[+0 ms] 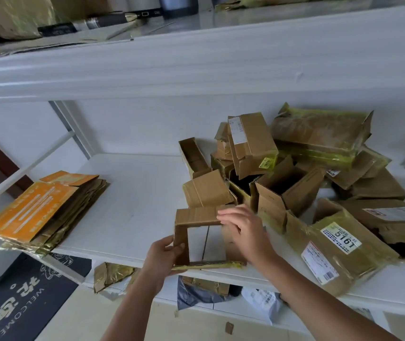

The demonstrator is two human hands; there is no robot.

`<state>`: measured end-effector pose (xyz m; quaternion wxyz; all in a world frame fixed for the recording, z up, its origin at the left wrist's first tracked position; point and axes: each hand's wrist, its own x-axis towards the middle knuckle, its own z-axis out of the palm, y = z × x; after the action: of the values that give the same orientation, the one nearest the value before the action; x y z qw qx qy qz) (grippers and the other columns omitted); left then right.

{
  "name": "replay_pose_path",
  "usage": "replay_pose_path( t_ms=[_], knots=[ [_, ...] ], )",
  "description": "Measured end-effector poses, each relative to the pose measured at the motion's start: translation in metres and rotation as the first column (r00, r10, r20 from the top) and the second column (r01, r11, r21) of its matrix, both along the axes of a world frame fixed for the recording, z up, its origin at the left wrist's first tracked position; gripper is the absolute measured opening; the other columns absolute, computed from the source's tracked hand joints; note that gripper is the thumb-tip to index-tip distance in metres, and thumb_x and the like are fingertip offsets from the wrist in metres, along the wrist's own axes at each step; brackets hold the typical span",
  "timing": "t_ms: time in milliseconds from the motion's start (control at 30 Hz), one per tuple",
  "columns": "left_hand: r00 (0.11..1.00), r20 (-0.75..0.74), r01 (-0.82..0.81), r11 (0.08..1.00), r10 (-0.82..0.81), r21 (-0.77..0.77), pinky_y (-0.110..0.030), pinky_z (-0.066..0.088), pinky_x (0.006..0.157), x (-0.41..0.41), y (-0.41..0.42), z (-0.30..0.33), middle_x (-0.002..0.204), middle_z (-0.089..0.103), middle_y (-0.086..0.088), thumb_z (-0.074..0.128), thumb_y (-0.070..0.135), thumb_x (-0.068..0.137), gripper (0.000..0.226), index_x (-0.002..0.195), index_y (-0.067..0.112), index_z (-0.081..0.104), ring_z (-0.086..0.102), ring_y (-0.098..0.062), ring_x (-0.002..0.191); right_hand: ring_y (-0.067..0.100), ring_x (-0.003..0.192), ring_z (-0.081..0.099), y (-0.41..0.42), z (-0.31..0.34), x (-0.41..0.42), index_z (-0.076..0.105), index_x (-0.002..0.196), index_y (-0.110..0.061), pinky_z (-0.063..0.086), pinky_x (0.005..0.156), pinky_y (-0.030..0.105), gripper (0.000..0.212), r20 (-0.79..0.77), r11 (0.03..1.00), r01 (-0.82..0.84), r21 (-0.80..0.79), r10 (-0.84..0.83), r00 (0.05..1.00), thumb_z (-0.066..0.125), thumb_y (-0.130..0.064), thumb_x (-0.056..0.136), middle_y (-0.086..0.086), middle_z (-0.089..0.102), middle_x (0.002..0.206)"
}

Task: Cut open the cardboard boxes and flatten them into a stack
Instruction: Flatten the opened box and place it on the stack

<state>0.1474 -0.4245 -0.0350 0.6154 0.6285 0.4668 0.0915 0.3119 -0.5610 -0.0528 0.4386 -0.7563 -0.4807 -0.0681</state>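
Two hands: both of mine are on one small box [197,232] at the near edge of the white surface [132,205].
Left grip: my left hand [163,254] pinches the box's left wall, thumb on the inner face, fingers wrapped behind and under it.
Right grip: my right hand [243,230] lies against the box's upper right corner with fingers loosely spread; how firmly it holds I cannot tell, as the hand hides that side.
Key relation: the box sits between my hands as an open sleeve, its hollow facing me, top panel running left to right. The left hand has the surer hold, so I judge the right should push the corner sideways to collapse it.
Box look: plain brown cardboard, both ends open, yellowish tape along its bottom edge.
Stack: flattened boxes [46,212] lie well to the left, an orange one on top.
Pile: uncut boxes [295,168] heap just behind and to the right.
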Motion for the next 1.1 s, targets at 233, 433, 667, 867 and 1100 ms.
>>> replay_pose_path(
  t_ms=[233, 433, 667, 867, 1100],
  knots=[
    [0.998, 0.032, -0.068, 0.896, 0.061, 0.439, -0.034, 0.050, 0.072, 0.009, -0.017, -0.003, 0.095, 0.072, 0.000, 0.050, 0.009, 0.100, 0.026, 0.115, 0.021, 0.068, 0.064, -0.026, 0.090, 0.013, 0.110, 0.045, 0.000, 0.000, 0.000, 0.056, 0.135, -0.017, 0.046, 0.081, 0.009, 0.064, -0.189, 0.965, 0.242, 0.104, -0.220, 0.957, 0.083, -0.025, 0.078, 0.010, 0.049, 0.123],
    [0.997, 0.075, -0.070, 0.856, 0.037, 0.513, -0.036, 0.055, 0.092, 0.013, -0.036, -0.003, 0.116, 0.069, 0.005, 0.047, 0.009, 0.101, 0.046, 0.143, 0.028, 0.052, 0.064, -0.020, 0.108, 0.014, 0.135, 0.041, -0.002, -0.009, -0.010, 0.020, 0.152, -0.017, 0.038, 0.111, 0.028, 0.110, -0.484, 0.987, 0.140, -0.081, -0.162, 0.860, 0.088, -0.038, 0.067, 0.001, 0.041, 0.147],
    [0.993, 0.018, -0.115, 0.883, 0.121, 0.455, -0.041, 0.052, 0.087, 0.008, -0.024, -0.006, 0.100, 0.066, 0.008, 0.047, 0.008, 0.101, 0.030, 0.116, 0.028, 0.061, 0.063, -0.025, 0.101, 0.012, 0.114, 0.052, -0.018, 0.007, -0.026, 0.035, 0.141, -0.032, 0.043, 0.076, 0.004, 0.068, -0.594, 0.958, -0.111, -0.263, -0.070, 0.801, 0.069, -0.019, 0.084, -0.008, 0.048, 0.119],
    [0.975, -0.095, -0.142, 0.886, 0.203, 0.442, -0.033, 0.049, 0.078, 0.005, -0.002, -0.005, 0.104, 0.058, 0.001, 0.071, 0.020, 0.090, 0.034, 0.117, 0.016, 0.051, 0.055, -0.020, 0.092, 0.010, 0.145, 0.025, -0.028, 0.011, -0.039, 0.026, 0.154, -0.024, 0.024, 0.105, 0.020, 0.059, -0.680, 0.855, -0.371, -0.364, 0.029, 0.732, 0.050, -0.018, 0.099, -0.008, 0.027, 0.158],
    [0.893, -0.122, -0.346, 0.834, 0.433, 0.430, -0.036, 0.052, 0.061, 0.008, 0.007, -0.013, 0.075, 0.066, -0.009, 0.067, 0.016, 0.072, 0.011, 0.080, 0.010, 0.063, 0.061, -0.027, 0.067, -0.007, 0.132, 0.026, -0.028, 0.024, -0.035, 0.038, 0.148, -0.033, 0.017, 0.081, -0.014, 0.055, -0.607, 0.885, -0.359, -0.298, 0.115, 0.786, 0.043, -0.006, 0.100, -0.011, 0.036, 0.151]
  ],
)
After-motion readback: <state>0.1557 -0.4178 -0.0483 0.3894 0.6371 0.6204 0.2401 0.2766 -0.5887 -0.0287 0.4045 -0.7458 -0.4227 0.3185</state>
